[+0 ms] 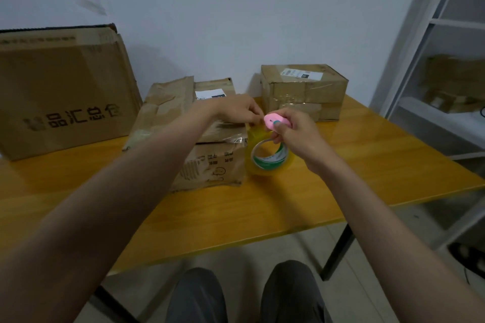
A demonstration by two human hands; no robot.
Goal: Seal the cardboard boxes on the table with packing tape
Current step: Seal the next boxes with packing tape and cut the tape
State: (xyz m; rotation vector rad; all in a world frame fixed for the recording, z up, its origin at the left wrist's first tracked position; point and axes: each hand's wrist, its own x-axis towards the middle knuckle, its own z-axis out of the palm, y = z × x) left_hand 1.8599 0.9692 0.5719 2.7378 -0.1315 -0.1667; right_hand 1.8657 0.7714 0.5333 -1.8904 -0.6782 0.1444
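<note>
Right hand (pixel 294 134): fingers curled round a small pink cutter (pixel 276 121), thumb pressed on its side, cutter tip pointing to 9 o'clock. Left hand (pixel 238 110): fingertips pinched together on the pulled-out strip of tape at the top right edge of the middle box (pixel 194 134), just beside the cutter tip. Tape roll (pixel 271 157), yellowish with green-printed core, sits directly below the right hand, touching the box's right side; whether it rests on the table or hangs from the strip cannot be told. Middle box crumpled, white label on top. At 1 o'clock from it, apart, a small taped box (pixel 304 92) with a label. At 9 o'clock, a large printed box (pixel 63 92) against the wall. All on a yellow-orange table (pixel 367 165). White shelving (pixel 446 73) at 3 o'clock
</note>
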